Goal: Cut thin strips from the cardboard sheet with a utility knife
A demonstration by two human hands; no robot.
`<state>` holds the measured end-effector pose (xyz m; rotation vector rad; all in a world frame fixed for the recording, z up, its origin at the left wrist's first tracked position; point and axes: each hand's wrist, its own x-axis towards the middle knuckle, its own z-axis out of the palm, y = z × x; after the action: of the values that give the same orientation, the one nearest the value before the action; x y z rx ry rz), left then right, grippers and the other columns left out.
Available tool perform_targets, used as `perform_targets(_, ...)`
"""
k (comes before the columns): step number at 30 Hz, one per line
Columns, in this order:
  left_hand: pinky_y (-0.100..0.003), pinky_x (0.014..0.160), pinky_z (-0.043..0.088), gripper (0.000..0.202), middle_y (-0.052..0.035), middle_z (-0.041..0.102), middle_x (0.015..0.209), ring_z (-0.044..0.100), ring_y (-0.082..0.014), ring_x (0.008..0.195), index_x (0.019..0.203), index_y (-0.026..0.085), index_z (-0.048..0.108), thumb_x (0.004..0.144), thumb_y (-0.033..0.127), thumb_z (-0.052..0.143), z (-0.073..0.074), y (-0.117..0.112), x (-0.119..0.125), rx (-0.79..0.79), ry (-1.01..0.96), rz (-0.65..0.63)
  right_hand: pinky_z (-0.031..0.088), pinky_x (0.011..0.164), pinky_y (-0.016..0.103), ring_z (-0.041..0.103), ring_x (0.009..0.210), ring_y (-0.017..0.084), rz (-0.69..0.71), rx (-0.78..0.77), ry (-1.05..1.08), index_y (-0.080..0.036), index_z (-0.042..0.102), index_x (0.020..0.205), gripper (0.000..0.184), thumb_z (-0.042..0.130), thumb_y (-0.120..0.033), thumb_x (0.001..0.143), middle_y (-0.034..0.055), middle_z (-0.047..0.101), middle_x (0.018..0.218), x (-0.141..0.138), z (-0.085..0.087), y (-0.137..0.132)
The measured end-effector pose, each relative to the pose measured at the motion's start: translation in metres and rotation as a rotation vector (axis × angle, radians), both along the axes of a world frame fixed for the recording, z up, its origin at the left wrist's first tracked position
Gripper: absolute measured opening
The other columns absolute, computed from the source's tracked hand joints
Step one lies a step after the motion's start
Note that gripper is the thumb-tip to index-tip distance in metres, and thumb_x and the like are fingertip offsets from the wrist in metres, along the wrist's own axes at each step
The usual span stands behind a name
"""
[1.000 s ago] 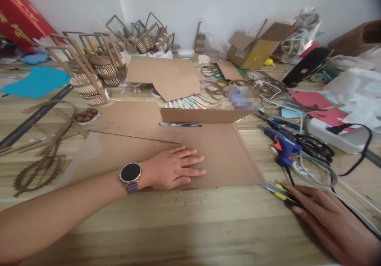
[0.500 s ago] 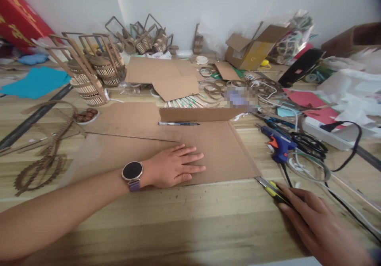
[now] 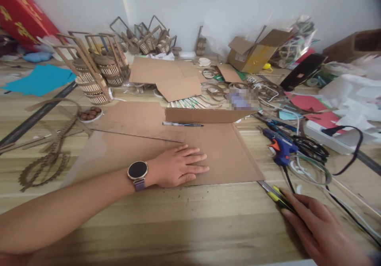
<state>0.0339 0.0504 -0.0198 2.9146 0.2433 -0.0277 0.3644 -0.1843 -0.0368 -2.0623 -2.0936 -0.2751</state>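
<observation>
My left hand lies flat on a large brown cardboard sheet, fingers spread. A watch is on that wrist. In my right hand is a yellow and black utility knife, its blade out and pointing at the sheet's near right corner. Whether the tip touches the cardboard I cannot tell. A dark pen lies across the sheet, just in front of a flap that stands up along the far edge.
To the right lie a blue glue gun, its cord and a coiled black cable. Small slatted buckets stand at the back left, behind a bowl of brown nuts. An open carton sits near the wall.
The whole view has shifted slightly. My left hand stays flat on the cardboard, and my right hand still holds the knife near the corner, with little visible movement.
</observation>
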Motion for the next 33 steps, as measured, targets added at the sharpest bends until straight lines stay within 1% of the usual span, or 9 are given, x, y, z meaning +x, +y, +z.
perform_targets(2, -0.045, 0.120, 0.014, 0.046, 0.0024, 0.026, 0.159, 0.020, -0.0232, 0.148, 0.148, 0.034, 0.037, 0.105, 0.043, 0.026, -0.001, -0.001, 0.002, 0.004, -0.014, 0.014, 0.057, 0.080, 0.041, 0.065, 0.092, 0.027, -0.002, -0.026, 0.013, -0.014, 0.060, 0.124, 0.051, 0.036, -0.049, 0.096, 0.0145, 0.066, 0.100, 0.001, 0.001, 0.007)
perform_targets(5, -0.046, 0.120, 0.014, 0.047, 0.0019, 0.027, 0.159, 0.020, -0.0243, 0.148, 0.148, 0.033, 0.038, 0.105, 0.043, 0.024, -0.002, -0.003, 0.006, 0.011, -0.018, 0.049, 0.057, 0.080, 0.043, 0.065, 0.091, 0.028, -0.046, 0.033, 0.016, -0.010, 0.062, 0.121, 0.052, 0.034, -0.047, 0.096, 0.0156, 0.065, 0.098, 0.000, -0.001, 0.019)
perform_targets(8, -0.044, 0.120, 0.014, 0.046, 0.0027, 0.027, 0.159, 0.020, -0.0234, 0.148, 0.148, 0.033, 0.038, 0.105, 0.043, 0.024, -0.003, -0.004, 0.009, 0.014, -0.028, 0.075, 0.056, 0.079, 0.044, 0.065, 0.087, 0.028, -0.074, 0.061, 0.024, -0.012, 0.064, 0.118, 0.051, 0.034, -0.047, 0.096, 0.0149, 0.065, 0.095, -0.001, -0.005, 0.026)
perform_targets(12, -0.044, 0.119, 0.015, 0.046, 0.0032, 0.028, 0.159, 0.021, -0.0229, 0.147, 0.147, 0.034, 0.039, 0.105, 0.043, 0.024, -0.005, -0.005, 0.009, 0.010, -0.047, 0.083, 0.056, 0.080, 0.045, 0.065, 0.089, 0.028, -0.075, 0.053, 0.029, -0.014, 0.063, 0.119, 0.049, 0.036, -0.046, 0.095, 0.0152, 0.064, 0.097, 0.002, -0.005, 0.021)
perform_targets(16, -0.045, 0.119, 0.015, 0.046, 0.0021, 0.027, 0.159, 0.021, -0.0240, 0.147, 0.147, 0.033, 0.039, 0.105, 0.043, 0.024, -0.005, -0.005, 0.009, 0.003, -0.042, 0.085, 0.056, 0.082, 0.042, 0.065, 0.094, 0.028, 0.005, -0.039, -0.001, -0.014, 0.057, 0.128, 0.047, 0.041, -0.043, 0.095, 0.0158, 0.063, 0.104, 0.012, -0.003, 0.007)
perform_targets(18, -0.045, 0.119, 0.015, 0.046, 0.0018, 0.028, 0.159, 0.021, -0.0241, 0.148, 0.147, 0.033, 0.040, 0.105, 0.043, 0.025, -0.005, -0.005, 0.009, 0.002, -0.042, 0.083, 0.056, 0.082, 0.042, 0.065, 0.093, 0.028, 0.022, -0.059, -0.009, -0.014, 0.057, 0.129, 0.047, 0.042, -0.043, 0.095, 0.0158, 0.063, 0.103, 0.013, -0.003, 0.005)
perform_targets(24, -0.044, 0.119, 0.015, 0.046, 0.0025, 0.028, 0.159, 0.021, -0.0235, 0.147, 0.147, 0.033, 0.039, 0.105, 0.042, 0.025, -0.005, -0.005, 0.008, 0.010, -0.045, 0.088, 0.057, 0.080, 0.043, 0.065, 0.089, 0.028, -0.043, 0.048, 0.025, -0.013, 0.062, 0.119, 0.048, 0.036, -0.045, 0.096, 0.0150, 0.065, 0.098, -0.002, -0.003, 0.022)
perform_targets(28, -0.044, 0.119, 0.015, 0.046, 0.0026, 0.027, 0.159, 0.021, -0.0231, 0.148, 0.148, 0.034, 0.038, 0.105, 0.043, 0.024, -0.005, -0.005, 0.009, 0.011, -0.037, 0.091, 0.058, 0.077, 0.039, 0.066, 0.087, 0.026, 0.025, 0.067, -0.034, -0.012, 0.061, 0.120, 0.044, 0.038, -0.042, 0.097, 0.0148, 0.064, 0.098, -0.006, -0.001, 0.022)
perform_targets(33, -0.044, 0.120, 0.013, 0.046, 0.0025, 0.026, 0.159, 0.020, -0.0228, 0.148, 0.148, 0.033, 0.038, 0.105, 0.043, 0.025, -0.005, -0.005, 0.010, -0.007, -0.018, 0.081, 0.059, 0.072, 0.037, 0.066, 0.083, 0.026, 0.074, 0.127, -0.148, -0.007, 0.059, 0.119, 0.045, 0.034, -0.038, 0.099, 0.0158, 0.063, 0.095, -0.006, 0.003, 0.014)
